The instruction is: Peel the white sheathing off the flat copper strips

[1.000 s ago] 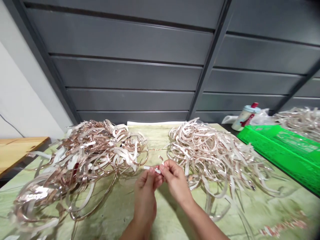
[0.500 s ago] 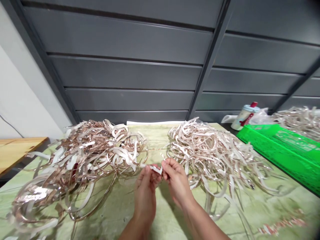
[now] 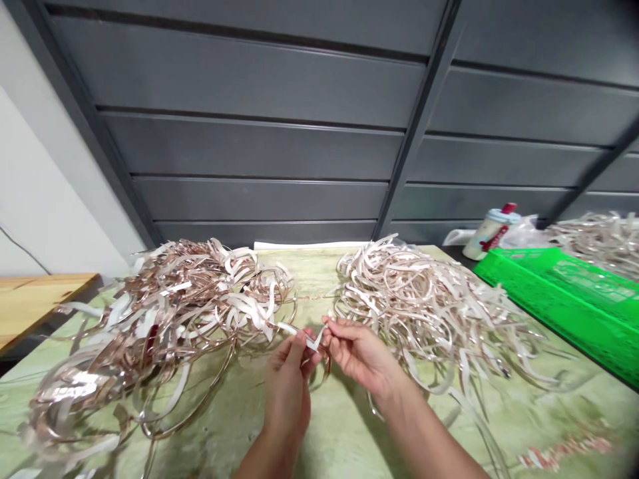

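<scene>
My left hand [image 3: 288, 386] and my right hand [image 3: 360, 352] meet over the middle of a pale green table [image 3: 344, 432]. Both pinch one thin strip [image 3: 313, 342], white on one side and copper-coloured on the other, between their fingertips. A copper loop of that strip curls below the fingers. On the left lies a tangled heap of copper and white strips [image 3: 160, 319]. To the right of my hands is a paler heap of strips [image 3: 429, 306], which my right hand almost touches.
A green plastic crate [image 3: 569, 299] lies at the right edge, with another pile of strips [image 3: 599, 239] and a capped cup [image 3: 486, 234] behind it. A wooden bench [image 3: 34, 299] stands at the left. Grey metal panels [image 3: 259, 153] rise behind the table.
My hands have drawn slightly apart and the strip between them has lengthened, its copper part now hanging in a loop. My right hand turned palm-up and shifted right.
</scene>
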Demonstrator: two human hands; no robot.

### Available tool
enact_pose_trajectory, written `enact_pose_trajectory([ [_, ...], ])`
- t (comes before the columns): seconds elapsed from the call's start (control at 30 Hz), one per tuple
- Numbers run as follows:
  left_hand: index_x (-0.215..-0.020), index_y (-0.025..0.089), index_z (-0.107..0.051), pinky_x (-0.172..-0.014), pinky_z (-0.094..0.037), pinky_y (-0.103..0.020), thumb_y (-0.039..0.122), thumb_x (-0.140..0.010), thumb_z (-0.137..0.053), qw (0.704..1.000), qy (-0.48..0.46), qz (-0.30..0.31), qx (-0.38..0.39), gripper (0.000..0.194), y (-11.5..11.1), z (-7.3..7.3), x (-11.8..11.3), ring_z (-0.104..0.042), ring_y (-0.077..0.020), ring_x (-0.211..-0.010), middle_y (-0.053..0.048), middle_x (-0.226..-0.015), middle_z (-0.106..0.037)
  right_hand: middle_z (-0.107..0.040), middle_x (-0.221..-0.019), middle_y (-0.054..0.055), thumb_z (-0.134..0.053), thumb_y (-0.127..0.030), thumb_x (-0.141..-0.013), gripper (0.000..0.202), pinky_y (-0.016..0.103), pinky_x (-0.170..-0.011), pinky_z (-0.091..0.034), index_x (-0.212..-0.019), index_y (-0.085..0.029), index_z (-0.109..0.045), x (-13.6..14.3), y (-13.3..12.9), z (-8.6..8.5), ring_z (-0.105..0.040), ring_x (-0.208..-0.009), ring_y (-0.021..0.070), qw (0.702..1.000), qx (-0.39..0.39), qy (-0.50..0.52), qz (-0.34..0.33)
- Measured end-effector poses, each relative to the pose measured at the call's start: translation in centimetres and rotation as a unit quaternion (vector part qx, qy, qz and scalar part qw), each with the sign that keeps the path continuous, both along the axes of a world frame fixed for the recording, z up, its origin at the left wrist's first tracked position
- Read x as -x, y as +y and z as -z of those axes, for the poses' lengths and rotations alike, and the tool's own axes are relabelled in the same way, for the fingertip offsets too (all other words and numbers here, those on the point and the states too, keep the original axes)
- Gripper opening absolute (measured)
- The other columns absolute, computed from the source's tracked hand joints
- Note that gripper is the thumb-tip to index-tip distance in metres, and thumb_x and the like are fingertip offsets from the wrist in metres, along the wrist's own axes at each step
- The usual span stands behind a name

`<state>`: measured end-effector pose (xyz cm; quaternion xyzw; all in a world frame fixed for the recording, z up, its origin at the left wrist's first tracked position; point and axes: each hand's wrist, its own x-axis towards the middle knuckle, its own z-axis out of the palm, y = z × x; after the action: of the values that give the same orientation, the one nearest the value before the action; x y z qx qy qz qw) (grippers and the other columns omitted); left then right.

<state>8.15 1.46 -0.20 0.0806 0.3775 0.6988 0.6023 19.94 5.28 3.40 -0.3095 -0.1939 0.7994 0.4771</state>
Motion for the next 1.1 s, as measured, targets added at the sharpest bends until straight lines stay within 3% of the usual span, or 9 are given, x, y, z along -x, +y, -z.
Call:
enact_pose_trajectory([
  [0.1,-0.076,0.014,-0.074,-0.059,-0.056,-0.016,0.024,-0.068,-0.083,1.0,0.0,-0.023,0.002,0.015,0.2,0.0,0.3,-0.066,-0.008,-0.062,-0.004,-0.079,-0.073,-0.072,-0.09,0.015,-0.071,0.003,-0.069,0.03,0.025,-0.075,-0.059,-0.097,-0.005,-0.064,-1.9,0.6,-0.9,-0.072,-0.087,0.0196,0.998,-0.021,-0.022,-0.049],
  [0.2,-0.081,0.014,-0.075,-0.063,-0.057,-0.017,0.02,-0.075,-0.077,0.999,0.002,-0.05,0.009,0.009,0.4,-0.1,0.6,-0.068,-0.0087,-0.066,-0.004,-0.081,-0.073,-0.071,-0.095,0.008,-0.075,-0.005,-0.071,0.032,0.022,-0.07,-0.056,-0.098,-0.013,-0.062,-2.5,0.4,-1.1,-0.07,-0.086,0.0167,0.983,-0.101,-0.14,0.054],
  [0.3,-0.082,0.014,-0.075,-0.066,-0.057,-0.018,0.019,-0.074,-0.077,0.998,-0.002,-0.057,0.011,0.009,0.3,-0.2,0.5,-0.069,-0.0096,-0.07,-0.005,-0.088,-0.074,-0.062,-0.074,-0.003,-0.074,-0.021,-0.078,0.016,0.021,-0.056,-0.046,-0.087,-0.019,-0.061,-1.3,-0.8,-0.4,-0.057,-0.062,0.0109,0.911,-0.23,-0.308,0.15],
  [0.43,-0.079,0.015,-0.075,-0.071,-0.056,-0.02,0.025,-0.069,-0.082,0.999,0.001,-0.034,-0.037,0.016,-0.2,-0.4,0.0,-0.07,-0.0126,-0.077,-0.006,-0.087,-0.075,-0.051,-0.063,-0.004,-0.061,-0.032,-0.089,0.017,0.026,-0.054,-0.037,-0.076,-0.021,-0.056,1.3,-2.6,0.5,-0.048,-0.057,0.014,0.782,-0.359,-0.504,0.07],
  [0.53,-0.081,0.016,-0.075,-0.074,-0.055,-0.021,0.03,-0.07,-0.082,0.997,0.01,-0.009,-0.082,0.019,-0.6,-0.6,-0.4,-0.07,-0.0135,-0.078,-0.005,-0.084,-0.075,-0.056,-0.068,0.0,-0.049,-0.032,-0.095,0.02,0.029,-0.059,-0.037,-0.079,-0.022,-0.054,2.2,-3.1,0.6,-0.052,-0.062,0.0173,0.679,-0.4,-0.61,0.091],
  [0.67,-0.083,0.015,-0.075,-0.066,-0.052,-0.02,0.034,-0.076,-0.077,0.993,0.056,0.033,-0.097,0.02,-0.9,-0.3,-0.7,-0.067,-0.0138,-0.073,-0.005,-0.079,-0.073,-0.058,-0.074,0.004,-0.038,-0.028,-0.098,0.022,0.031,-0.063,-0.037,-0.083,-0.021,-0.052,2.3,-3.1,0.6,-0.054,-0.066,0.0195,0.615,-0.429,-0.654,0.099],
  [0.77,-0.084,0.015,-0.076,-0.067,-0.052,-0.022,0.035,-0.077,-0.076,0.989,0.1,0.052,-0.098,0.021,-0.8,0.3,-0.7,-0.065,-0.0151,-0.074,-0.005,-0.076,-0.072,-0.058,-0.072,0.003,-0.04,-0.03,-0.098,0.022,0.031,-0.063,-0.038,-0.08,-0.022,-0.05,2.3,-3.0,0.8,-0.054,-0.066,0.0194,0.66,-0.409,-0.622,0.1],
  [0.93,-0.08,0.016,-0.076,-0.068,-0.052,-0.019,0.034,-0.072,-0.08,0.994,0.073,0.025,-0.072,0.02,-0.6,0.4,-0.6,-0.065,-0.0121,-0.073,-0.004,-0.078,-0.073,-0.051,-0.056,-0.004,-0.051,-0.039,-0.092,0.027,0.026,-0.052,-0.038,-0.072,-0.022,-0.048,2.7,-2.3,0.9,-0.05,-0.052,0.0146,0.856,-0.285,-0.418,0.104],
  [1.1,-0.077,0.015,-0.075,-0.063,-0.053,-0.016,0.031,-0.063,-0.087,0.999,-0.003,0.007,-0.044,0.025,-0.8,-0.3,-0.8,-0.065,-0.0094,-0.066,-0.004,-0.078,-0.073,-0.042,-0.046,-0.008,-0.07,-0.035,-0.077,0.031,0.019,-0.042,-0.029,-0.061,-0.019,-0.049,2.8,-1.8,0.5,-0.035,-0.041,0.0072,0.96,-0.148,-0.201,0.125],
])
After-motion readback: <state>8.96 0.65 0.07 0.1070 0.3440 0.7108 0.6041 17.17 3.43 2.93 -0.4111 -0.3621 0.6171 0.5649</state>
